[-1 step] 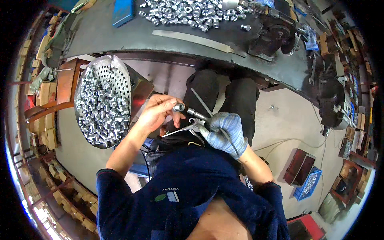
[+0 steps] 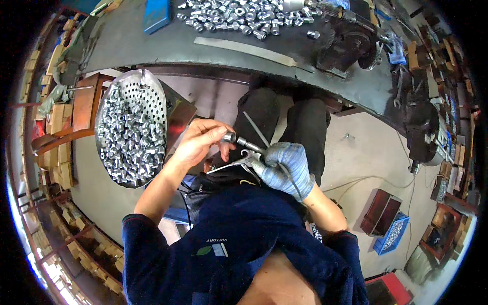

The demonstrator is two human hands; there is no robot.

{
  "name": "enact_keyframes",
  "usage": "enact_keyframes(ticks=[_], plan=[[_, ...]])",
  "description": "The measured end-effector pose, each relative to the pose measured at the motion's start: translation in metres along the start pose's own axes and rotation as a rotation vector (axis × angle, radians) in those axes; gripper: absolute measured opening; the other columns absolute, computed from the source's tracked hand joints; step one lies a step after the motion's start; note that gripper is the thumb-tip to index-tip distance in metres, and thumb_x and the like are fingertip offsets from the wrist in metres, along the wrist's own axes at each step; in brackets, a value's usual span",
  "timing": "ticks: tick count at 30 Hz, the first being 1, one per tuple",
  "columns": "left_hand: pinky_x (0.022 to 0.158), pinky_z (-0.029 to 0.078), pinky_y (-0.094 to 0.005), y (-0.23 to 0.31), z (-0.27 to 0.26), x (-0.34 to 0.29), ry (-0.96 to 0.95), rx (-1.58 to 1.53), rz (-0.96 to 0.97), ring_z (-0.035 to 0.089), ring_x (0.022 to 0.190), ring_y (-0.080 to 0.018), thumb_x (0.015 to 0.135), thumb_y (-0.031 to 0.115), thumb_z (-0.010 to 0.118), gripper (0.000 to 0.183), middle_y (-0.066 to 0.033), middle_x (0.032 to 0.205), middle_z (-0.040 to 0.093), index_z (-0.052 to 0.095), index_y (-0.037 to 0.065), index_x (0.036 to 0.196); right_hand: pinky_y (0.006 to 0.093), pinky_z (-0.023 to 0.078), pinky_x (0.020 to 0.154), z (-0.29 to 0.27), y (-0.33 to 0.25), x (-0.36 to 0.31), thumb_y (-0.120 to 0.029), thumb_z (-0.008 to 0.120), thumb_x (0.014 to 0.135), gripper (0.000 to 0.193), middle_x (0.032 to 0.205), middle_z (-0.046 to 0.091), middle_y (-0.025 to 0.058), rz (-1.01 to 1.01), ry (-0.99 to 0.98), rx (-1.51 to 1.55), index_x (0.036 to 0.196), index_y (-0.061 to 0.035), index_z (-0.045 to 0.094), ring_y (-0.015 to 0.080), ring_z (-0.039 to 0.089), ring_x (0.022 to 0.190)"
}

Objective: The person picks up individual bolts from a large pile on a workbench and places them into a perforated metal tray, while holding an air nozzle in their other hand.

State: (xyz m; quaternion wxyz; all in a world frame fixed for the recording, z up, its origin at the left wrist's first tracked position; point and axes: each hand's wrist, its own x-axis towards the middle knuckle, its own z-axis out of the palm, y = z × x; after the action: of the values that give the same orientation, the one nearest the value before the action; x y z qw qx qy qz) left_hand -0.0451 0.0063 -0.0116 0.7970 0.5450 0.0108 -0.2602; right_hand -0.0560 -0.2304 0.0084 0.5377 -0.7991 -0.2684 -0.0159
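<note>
My bare left hand (image 2: 203,141) pinches a small shiny metal nut (image 2: 230,137) between thumb and fingers. The nut lies right at the round tip of a slim metal rod tool (image 2: 249,145); I cannot tell whether they touch. My right hand (image 2: 287,168), in a blue-grey knitted glove, is closed around that tool. A long thin bar (image 2: 256,129) also passes through the right hand and sticks out both ways. Beside the right fingers, a metal piece with a hooked end and a long pointed arm (image 2: 226,166) reaches toward the left wrist.
At left stands a perforated metal scoop-shaped tray (image 2: 147,96) heaped with metal nuts (image 2: 129,142). Ahead, the dark workbench (image 2: 152,51) bears a pile of fittings (image 2: 239,18), a flat metal strip (image 2: 244,49), a blue box (image 2: 156,15) and a geared machine (image 2: 351,48). A blue crate (image 2: 391,234) sits at right.
The nut in my left fingers has turned and shifted slightly right, toward the rod tool's tip. My right hand has stayed almost still.
</note>
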Motion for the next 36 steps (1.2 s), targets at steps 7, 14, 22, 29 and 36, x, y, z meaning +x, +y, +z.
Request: enact_keyframes(ticks=[7,14,22,29,36], plan=[[0.037,0.049,-0.0222,0.019,0.013,0.001,0.007,0.352,0.02,0.065,0.065,-0.0116,0.083,0.009,0.067,0.024,-0.0079,0.075,0.065,0.062,-0.004,0.103,0.0367,0.042,0.043,0.01,0.008,0.0,-0.029,0.074,0.071,0.033,0.049,0.052,0.0098,-0.037,-0.005,-0.105,0.05,-0.0113,0.056,0.028,0.054,0.045],[0.048,0.047,-0.0198,0.009,0.019,0.003,0.092,0.278,-0.07,0.062,0.06,-0.0104,0.084,0.014,0.067,0.023,-0.0037,0.068,0.062,0.063,-0.001,0.101,0.0388,0.041,0.043,0.015,0.013,-0.001,-0.032,0.072,0.073,0.035,0.048,0.05,0.0107,-0.112,-0.011,-0.301,0.051,-0.0105,0.056,0.0276,0.053,0.043],[0.064,0.05,-0.0226,0.017,0.014,0.004,0.043,0.434,0.087,0.061,0.074,-0.0098,0.081,0.002,0.067,0.019,-0.005,0.081,0.063,0.063,-0.002,0.099,0.0258,0.037,0.043,0.017,0.017,-0.01,-0.017,0.071,0.08,0.026,0.049,0.05,0.0028,0.41,-0.02,0.363,0.061,-0.0037,0.06,0.0091,0.047,0.045],[0.057,0.043,-0.0224,0.03,-0.013,0.009,0.346,0.899,0.392,0.052,0.064,-0.0071,0.069,-0.003,0.07,0.022,-0.0024,0.077,0.06,0.065,0.002,0.09,0.0294,0.035,0.041,-0.011,0.0,-0.019,-0.015,0.077,0.07,0.035,0.049,0.043,0.0083,0.273,0.064,0.116,0.051,-0.0123,0.048,0.0222,0.044,0.041],[0.047,0.039,-0.028,0.017,-0.002,0.012,0.401,1.216,0.442,0.047,0.048,-0.0152,0.06,0.0,0.068,0.028,-0.0061,0.065,0.054,0.066,0.006,0.087,0.0334,0.04,0.043,-0.008,-0.028,0.001,-0.02,0.078,0.065,0.036,0.049,0.043,0.0057,-0.151,-0.029,0.177,0.052,-0.0148,0.045,0.0262,0.049,0.044]])
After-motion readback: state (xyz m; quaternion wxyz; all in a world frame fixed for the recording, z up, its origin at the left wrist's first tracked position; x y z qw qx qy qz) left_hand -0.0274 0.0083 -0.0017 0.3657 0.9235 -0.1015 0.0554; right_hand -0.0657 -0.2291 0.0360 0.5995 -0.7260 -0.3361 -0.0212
